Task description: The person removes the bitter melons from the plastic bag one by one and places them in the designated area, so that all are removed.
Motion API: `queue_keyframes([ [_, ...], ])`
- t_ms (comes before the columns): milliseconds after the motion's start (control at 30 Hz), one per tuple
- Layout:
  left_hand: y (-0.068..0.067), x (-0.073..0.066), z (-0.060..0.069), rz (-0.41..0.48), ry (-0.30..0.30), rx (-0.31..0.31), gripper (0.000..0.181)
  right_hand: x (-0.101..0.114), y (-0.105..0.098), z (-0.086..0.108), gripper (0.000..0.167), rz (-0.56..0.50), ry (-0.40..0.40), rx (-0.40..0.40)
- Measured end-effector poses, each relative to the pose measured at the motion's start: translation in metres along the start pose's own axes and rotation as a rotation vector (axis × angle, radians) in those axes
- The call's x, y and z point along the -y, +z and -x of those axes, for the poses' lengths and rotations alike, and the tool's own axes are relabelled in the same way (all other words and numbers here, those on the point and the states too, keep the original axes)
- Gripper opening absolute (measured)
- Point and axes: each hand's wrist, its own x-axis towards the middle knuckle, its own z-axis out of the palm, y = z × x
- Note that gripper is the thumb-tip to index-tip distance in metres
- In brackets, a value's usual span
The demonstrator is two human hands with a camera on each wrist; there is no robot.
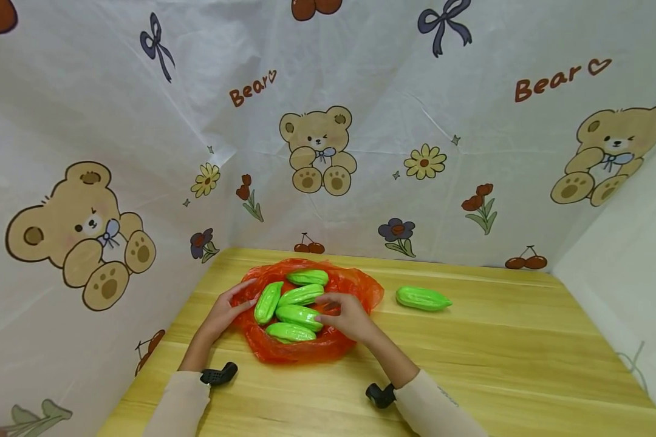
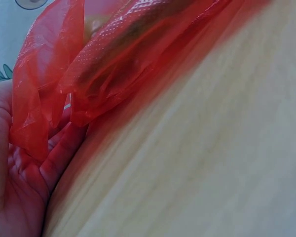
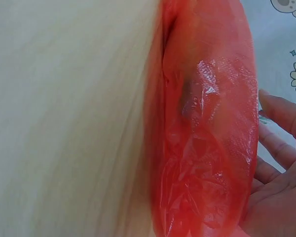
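A red plastic bag [image 1: 328,351] lies spread on the table with several green ridged vegetables [image 1: 300,317] on it. My left hand [image 1: 224,311] is at the bag's left side, fingers spread beside the leftmost green piece; in the left wrist view the hand [image 2: 29,168] lies under the red film [image 2: 108,64]. My right hand [image 1: 347,315] is over the bag's right part, its fingers loosely bent by the right ends of the middle pieces. In the right wrist view the hand [image 3: 281,177] is behind the bag's edge [image 3: 207,148]. Whether it touches a piece I cannot tell.
One more green piece [image 1: 423,298] lies on the wooden table [image 1: 497,364] to the right of the bag. A white sheet with printed bears [image 1: 322,152] hangs behind and at the left. A thin cord [image 1: 636,364] is at the far right.
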Motion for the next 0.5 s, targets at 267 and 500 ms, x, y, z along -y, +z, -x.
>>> queue_keyframes([
  [267, -0.001, -0.003, 0.001, 0.007, -0.011, 0.004, 0.057, -0.009, 0.007, -0.006, 0.037, 0.038, 0.032, 0.018],
  [500, 0.004, -0.019, 0.006, 0.027, -0.007, 0.009, 0.056, -0.011, 0.011, -0.008, 0.036, 0.025, 0.048, 0.031],
])
